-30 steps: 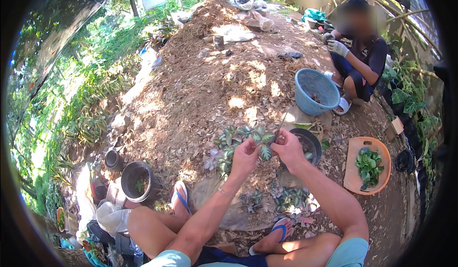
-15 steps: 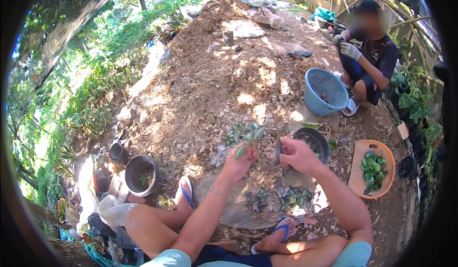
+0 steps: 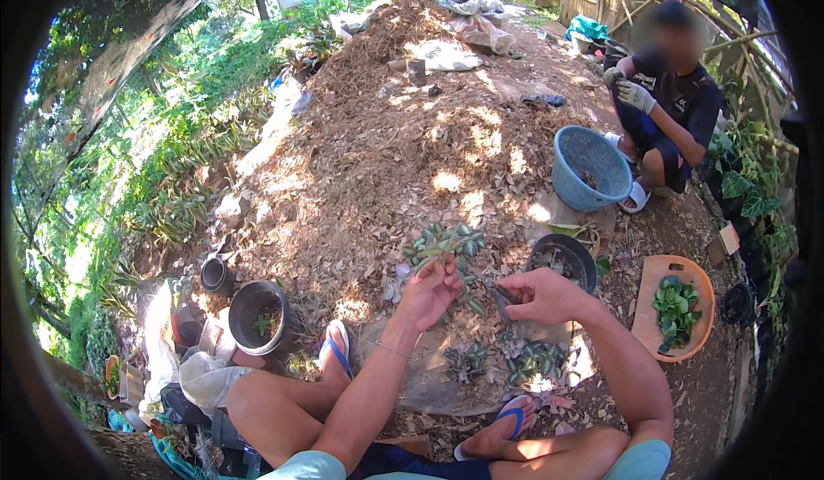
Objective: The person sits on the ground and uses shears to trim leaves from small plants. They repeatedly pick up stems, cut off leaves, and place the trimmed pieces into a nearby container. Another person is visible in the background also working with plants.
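My left hand is closed around the stem of a leafy plant cutting, its green leaves rising above the fingers. Close by on the right, my right hand grips a dark narrow tool, pointed toward the left hand; its exact kind is unclear. Beyond the left hand, variegated plants partly overlap the cutting in view. More silvery-green cuttings lie on a flattened sheet between my feet. Just past my right hand stands a round black pot with some plant matter inside.
An orange basin with green leaves sits at right. Beyond it, a gloved person squats beside a blue tub. Black pots and a white sack stand at left. A mound of dry litter rises ahead.
The cutting in my left hand has turned, its leaves now tilting upward. My right hand has lowered slightly, and its tool has swung from upright to slanted.
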Tool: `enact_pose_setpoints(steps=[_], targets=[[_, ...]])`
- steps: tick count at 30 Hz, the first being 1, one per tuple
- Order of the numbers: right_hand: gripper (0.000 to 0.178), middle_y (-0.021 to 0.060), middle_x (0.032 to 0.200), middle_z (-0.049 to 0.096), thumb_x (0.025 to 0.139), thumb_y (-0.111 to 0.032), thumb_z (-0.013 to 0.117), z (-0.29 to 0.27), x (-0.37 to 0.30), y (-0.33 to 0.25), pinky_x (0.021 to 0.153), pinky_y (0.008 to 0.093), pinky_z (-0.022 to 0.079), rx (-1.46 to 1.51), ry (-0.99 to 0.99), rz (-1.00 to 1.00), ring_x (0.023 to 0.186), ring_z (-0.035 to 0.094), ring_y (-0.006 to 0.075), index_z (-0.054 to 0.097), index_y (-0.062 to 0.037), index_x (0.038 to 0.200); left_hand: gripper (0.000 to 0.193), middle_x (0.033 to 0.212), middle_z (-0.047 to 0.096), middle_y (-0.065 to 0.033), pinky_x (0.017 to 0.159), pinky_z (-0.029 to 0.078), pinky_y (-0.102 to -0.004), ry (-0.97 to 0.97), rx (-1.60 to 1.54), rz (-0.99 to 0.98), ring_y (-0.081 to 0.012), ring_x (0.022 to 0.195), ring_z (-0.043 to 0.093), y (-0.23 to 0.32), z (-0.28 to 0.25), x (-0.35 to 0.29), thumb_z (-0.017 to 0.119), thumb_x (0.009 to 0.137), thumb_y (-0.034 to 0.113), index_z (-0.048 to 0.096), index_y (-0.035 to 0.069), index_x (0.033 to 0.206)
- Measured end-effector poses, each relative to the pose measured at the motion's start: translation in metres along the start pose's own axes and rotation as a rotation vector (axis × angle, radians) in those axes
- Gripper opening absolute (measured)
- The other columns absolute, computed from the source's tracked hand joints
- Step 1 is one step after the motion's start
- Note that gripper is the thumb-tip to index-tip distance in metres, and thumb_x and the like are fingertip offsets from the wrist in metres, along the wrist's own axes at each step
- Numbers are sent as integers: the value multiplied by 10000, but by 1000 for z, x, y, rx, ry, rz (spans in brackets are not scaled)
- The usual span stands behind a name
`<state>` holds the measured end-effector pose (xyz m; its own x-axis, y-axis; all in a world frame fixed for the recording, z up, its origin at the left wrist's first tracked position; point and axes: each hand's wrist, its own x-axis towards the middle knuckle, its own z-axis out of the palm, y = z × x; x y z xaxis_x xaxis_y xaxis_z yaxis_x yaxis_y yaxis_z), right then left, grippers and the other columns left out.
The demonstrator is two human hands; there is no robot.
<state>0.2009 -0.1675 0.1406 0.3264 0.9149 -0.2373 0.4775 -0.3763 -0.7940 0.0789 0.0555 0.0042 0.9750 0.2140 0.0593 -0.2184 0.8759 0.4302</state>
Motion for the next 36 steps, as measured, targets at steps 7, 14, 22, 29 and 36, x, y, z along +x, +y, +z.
enact_pose_setpoints(steps=[7,14,22,29,36], targets=[[511,-4,763,578,865,-180,765,-2,-3,-5,653,300,461,-48,-7,28,696,514,101,668,-115,1362,166,929,579,7,886,523,-335,77,-19,-18,-111,823,561,-2,7,1,603,1062,234,596,70,1083],[519,16,719,599,836,-180,767,2,0,2,624,286,469,-156,29,-7,644,527,93,686,-92,1341,113,892,618,0,779,506,-315,152,-76,-34,-100,778,570,-7,18,3,575,1078,209,608,102,1064],[528,40,776,631,827,-209,790,1,1,5,656,300,501,-204,82,-6,681,589,123,686,-74,1328,145,978,632,-25,817,542,-326,230,-3,68,-136,849,594,-8,25,0,612,1058,137,608,99,1197],[584,38,802,634,816,-201,824,1,2,8,661,306,511,-219,67,-6,690,601,123,662,-67,1361,269,1043,633,-75,818,556,-305,252,112,186,-172,900,619,-6,20,3,654,1022,79,550,52,1269],[600,32,792,629,816,-188,822,1,1,-3,660,286,503,-177,59,29,680,577,105,652,-71,1380,274,1072,640,-83,836,561,-300,238,83,277,-170,935,631,-3,22,5,669,1009,60,542,53,1251]])
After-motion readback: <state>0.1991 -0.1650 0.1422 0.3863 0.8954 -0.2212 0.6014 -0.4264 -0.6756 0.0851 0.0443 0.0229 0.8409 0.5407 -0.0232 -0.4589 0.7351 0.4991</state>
